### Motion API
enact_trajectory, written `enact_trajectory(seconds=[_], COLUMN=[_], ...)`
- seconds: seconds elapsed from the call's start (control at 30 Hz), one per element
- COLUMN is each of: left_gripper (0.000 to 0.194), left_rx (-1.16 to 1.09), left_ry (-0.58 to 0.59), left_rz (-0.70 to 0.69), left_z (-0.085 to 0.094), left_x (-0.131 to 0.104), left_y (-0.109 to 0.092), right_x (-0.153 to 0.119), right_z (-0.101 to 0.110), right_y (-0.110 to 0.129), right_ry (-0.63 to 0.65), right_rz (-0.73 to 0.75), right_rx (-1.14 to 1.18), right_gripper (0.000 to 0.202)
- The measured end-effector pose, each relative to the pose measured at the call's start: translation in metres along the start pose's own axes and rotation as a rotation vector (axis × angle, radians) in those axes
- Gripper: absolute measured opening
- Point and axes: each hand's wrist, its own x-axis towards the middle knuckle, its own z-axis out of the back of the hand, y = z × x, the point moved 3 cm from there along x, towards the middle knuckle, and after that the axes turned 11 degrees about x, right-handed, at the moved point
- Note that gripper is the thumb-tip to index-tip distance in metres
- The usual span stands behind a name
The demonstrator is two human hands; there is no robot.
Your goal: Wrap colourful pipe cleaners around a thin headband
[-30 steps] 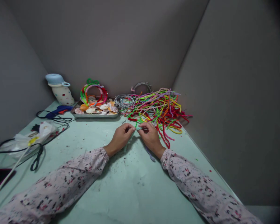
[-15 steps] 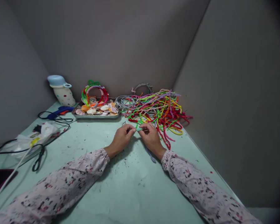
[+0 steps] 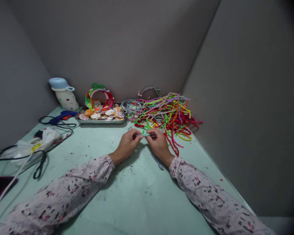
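Observation:
In the head view my left hand and my right hand meet over the middle of the table, thumbs and fingertips pinched. Between them shows a short pale green piece of pipe cleaner, with a thin grey wire alongside. Both hands pinch this small work, though the fingertips partly cover it. Just beyond lies a heap of coloured pipe cleaners. A greyish-lilac strip rests on the table beside my right wrist.
A metal tray holds shells and pipe-cleaner-wrapped rings. Coiled grey wire sits to its right. A blue-lidded bottle, a blue tool, black cords and a plastic bag stand or lie at left. Grey walls enclose the table.
The hands have barely moved. A little more of the pale green piece shows between the fingertips. The whole view has shifted very slightly.

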Motion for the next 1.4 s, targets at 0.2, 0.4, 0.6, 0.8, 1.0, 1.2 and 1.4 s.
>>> enact_trajectory(seconds=[0.2,0.4,0.6,0.8,1.0,1.2,1.4], left_gripper=[0.019,0.018,0.016,0.015,0.015,0.013,0.016], left_rx=[-0.008,-0.001,0.010,0.007,0.053,0.092,0.078], left_ry=[0.000,-0.015,-0.043,-0.041,-0.065,-0.077,-0.054], left_rz=[-0.019,-0.030,-0.053,-0.045,-0.086,-0.098,-0.095], left_z=[-0.002,0.000,0.000,0.001,0.005,0.006,0.003], left_x=[0.001,0.000,-0.001,0.000,-0.001,-0.001,0.000], left_y=[0.003,0.002,0.003,0.001,-0.008,-0.008,-0.003], right_x=[0.000,0.001,0.001,0.001,0.001,0.001,0.001], right_z=[0.000,0.000,0.000,0.001,0.001,0.000,0.001], right_y=[0.000,-0.001,0.002,0.001,0.000,-0.001,-0.002], right_ry=[-0.011,-0.020,-0.001,-0.010,-0.016,0.003,-0.009], right_rz=[-0.001,0.009,0.005,0.001,-0.002,0.003,-0.008], right_rx=[-0.024,-0.023,-0.021,-0.024,-0.025,-0.012,-0.021], right_gripper=[0.010,0.011,0.013,0.014,0.015,0.016,0.017])
